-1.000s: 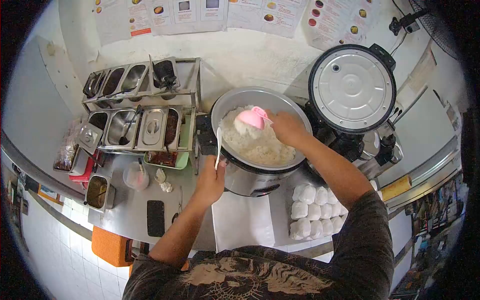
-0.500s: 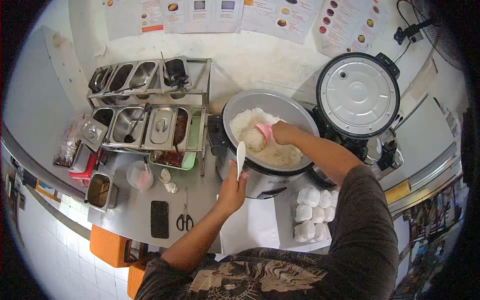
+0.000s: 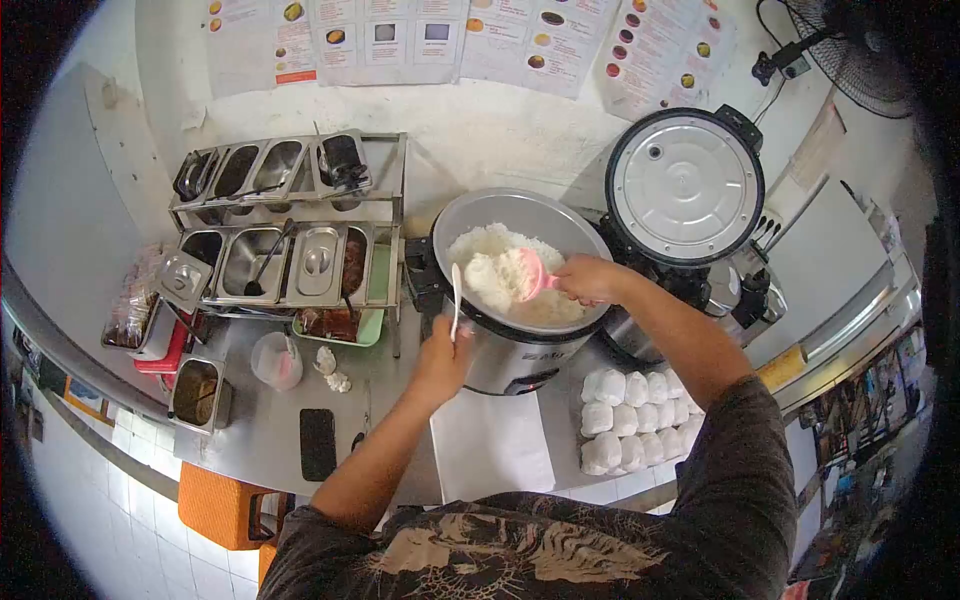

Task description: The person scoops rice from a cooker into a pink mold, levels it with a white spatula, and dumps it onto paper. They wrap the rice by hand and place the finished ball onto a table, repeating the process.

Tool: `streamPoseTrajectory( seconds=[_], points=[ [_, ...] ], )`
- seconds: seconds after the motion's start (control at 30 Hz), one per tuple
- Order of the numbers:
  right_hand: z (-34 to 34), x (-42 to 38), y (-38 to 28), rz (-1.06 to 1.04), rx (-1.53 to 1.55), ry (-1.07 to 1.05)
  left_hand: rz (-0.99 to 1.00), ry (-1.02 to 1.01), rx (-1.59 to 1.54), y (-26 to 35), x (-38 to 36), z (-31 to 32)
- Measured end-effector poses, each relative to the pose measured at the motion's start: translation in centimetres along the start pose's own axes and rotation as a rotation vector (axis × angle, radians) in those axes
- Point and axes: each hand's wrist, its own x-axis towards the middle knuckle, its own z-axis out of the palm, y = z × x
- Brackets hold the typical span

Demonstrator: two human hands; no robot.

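Note:
My right hand (image 3: 588,279) grips the handle of a pink scoop (image 3: 540,274), which is heaped with white rice over the open rice cooker (image 3: 515,355). Cooked rice (image 3: 488,240) fills part of the cooker's grey pot. In my left hand (image 3: 440,362) a white rice paddle (image 3: 457,300) stands upright at the pot's left front rim, its blade pointing up. White sheets of paper (image 3: 492,450) lie in front of the cooker, below my hands. To the right of them sit rows of white wrapped bundles (image 3: 637,418).
The raised cooker lid (image 3: 686,185) stands behind on the right. Steel food pans (image 3: 248,262) with ladles fill a rack on the left. A phone (image 3: 318,444), a clear plastic tub (image 3: 277,362), a small steel pan (image 3: 200,393) and partly covered scissors (image 3: 358,441) lie on the steel table.
My right hand has lifted the pink scoop out of the rice, now piled full. My left hand with the paddle has shifted slightly left. The view has turned a little right.

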Motion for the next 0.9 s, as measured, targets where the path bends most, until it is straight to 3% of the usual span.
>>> streamPoseTrajectory(
  seconds=[0.03,0.07,0.17,0.2,0.3,0.4,0.5,0.57,0.7,0.9],
  points=[
    [0.0,-0.8,0.3,0.03,0.073,0.006,-0.148,-0.076,0.017,0.4,0.1,-0.9],
    [0.1,-1.5,0.5,0.06,0.147,0.013,-0.058,-0.031,0.016,-1.4,1.1,-0.8],
    [0.1,-3.4,-0.1,0.117,0.433,0.047,0.093,0.101,0.134,3.8,-0.3,-2.6],
    [-0.1,-3.8,-0.1,0.1,0.444,0.066,0.049,0.042,0.143,5.0,-0.3,-3.2],
    [-0.4,-4.6,-0.2,0.068,0.501,0.095,0.497,0.169,0.135,2.5,1.7,-2.2],
    [0.1,-5.5,-0.5,0.074,0.657,0.082,0.554,0.266,0.216,5.2,2.5,-1.7],
    [2.5,-7.1,-0.8,0.049,0.869,0.109,0.414,0.029,0.373,8.0,3.9,-1.2],
    [3.9,-7.8,0.1,0.012,0.962,0.136,0.425,-0.084,0.472,8.7,4.0,-0.2],
    [6.8,-9.3,0.7,-0.016,0.71,0.261,0.496,-0.328,0.523,8.6,5.0,1.9],
    [6.6,-11.0,3.3,-0.007,0.902,0.289,0.572,-0.359,0.579,10.2,6.9,2.5]
  ],
)
